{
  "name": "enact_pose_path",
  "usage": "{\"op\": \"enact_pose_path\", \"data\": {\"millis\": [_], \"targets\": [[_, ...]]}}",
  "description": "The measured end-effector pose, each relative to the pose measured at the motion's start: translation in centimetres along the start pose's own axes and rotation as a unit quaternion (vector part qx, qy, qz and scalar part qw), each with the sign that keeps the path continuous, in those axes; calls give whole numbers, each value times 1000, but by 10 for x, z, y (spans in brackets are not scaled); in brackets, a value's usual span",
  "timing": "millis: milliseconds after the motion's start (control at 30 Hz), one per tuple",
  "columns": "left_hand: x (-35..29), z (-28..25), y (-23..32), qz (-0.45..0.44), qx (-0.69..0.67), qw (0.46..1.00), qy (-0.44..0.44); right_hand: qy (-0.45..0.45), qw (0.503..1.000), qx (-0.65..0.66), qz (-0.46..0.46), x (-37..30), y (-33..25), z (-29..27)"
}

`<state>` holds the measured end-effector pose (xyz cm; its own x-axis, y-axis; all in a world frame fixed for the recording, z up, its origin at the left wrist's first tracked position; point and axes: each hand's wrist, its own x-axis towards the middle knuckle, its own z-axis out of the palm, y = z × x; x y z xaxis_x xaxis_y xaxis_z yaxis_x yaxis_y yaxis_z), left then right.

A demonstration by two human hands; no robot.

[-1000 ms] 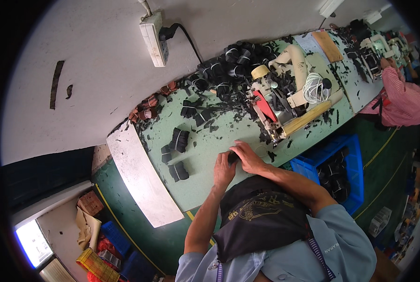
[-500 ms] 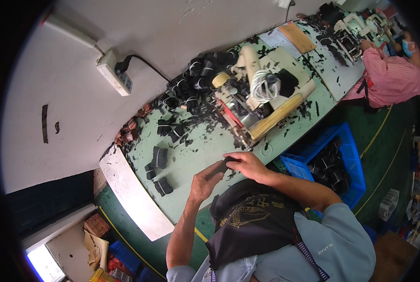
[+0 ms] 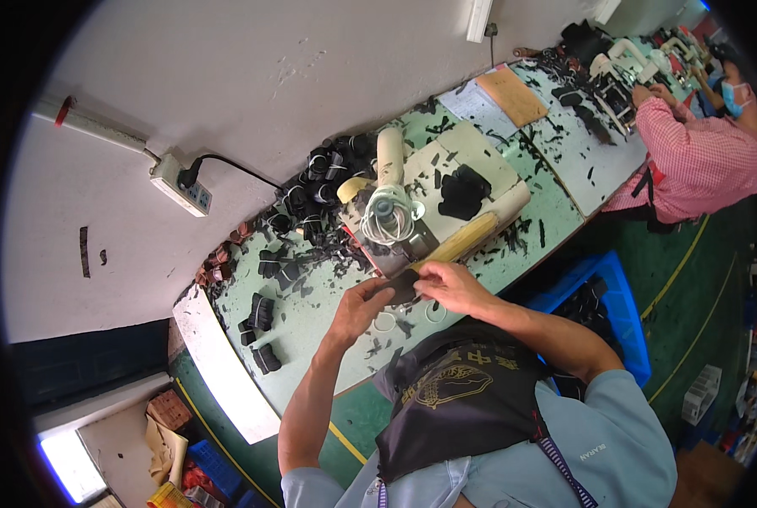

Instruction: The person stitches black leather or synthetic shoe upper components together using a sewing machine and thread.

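Observation:
Close in front of me, above the near edge of the pale green table [image 3: 323, 360], both hands hold a small dark piece of flat material [image 3: 402, 288]; whether it is one layer or a stack I cannot tell. My left hand [image 3: 357, 315] grips its left end, thumb on top and fingers beneath. My right hand [image 3: 453, 288] pinches its right end. Two thin pale rings, one of them a white ring [image 3: 384, 322], lie on the table below the hands. Just beyond stands a cream machine [image 3: 480, 169] with a coiled white cable [image 3: 387, 222] and a yellowish bar [image 3: 459, 241].
Tied black bundles [image 3: 262, 311] lie at left, with more heaped along the wall beside reddish-brown bundles [image 3: 218, 262]. Black pieces [image 3: 463, 190] rest on the machine; scraps litter the table. A blue crate [image 3: 628, 313] stands at right. Farther right, a person in pink checks [image 3: 692, 165] works.
The view has shifted, bringing the machine closer to my hands. The dark piece now shows a broader face, and my right hand has moved to pinch its end.

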<state>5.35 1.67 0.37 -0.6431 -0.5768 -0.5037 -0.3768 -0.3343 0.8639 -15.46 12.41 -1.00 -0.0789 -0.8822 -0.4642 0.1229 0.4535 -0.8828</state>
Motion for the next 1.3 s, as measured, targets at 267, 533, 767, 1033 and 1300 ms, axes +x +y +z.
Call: {"op": "enact_pose_path", "data": {"millis": [267,533,767,1033,1300], "targets": [[28,-8,11,-66,122,988,66,30,907,-382,-177,29,-32,-53],[37,0,27,-98,84,992,4,24,869,-443,-218,47,-29,-54],[34,-6,27,-107,117,987,28,-31,909,-386,-155,36,-47,-60],[35,-8,17,-101,44,994,11,12,919,-367,-146,36,-42,-49],[42,-2,25,-112,106,988,24,-20,918,-356,-176,39,-38,-48]]}}
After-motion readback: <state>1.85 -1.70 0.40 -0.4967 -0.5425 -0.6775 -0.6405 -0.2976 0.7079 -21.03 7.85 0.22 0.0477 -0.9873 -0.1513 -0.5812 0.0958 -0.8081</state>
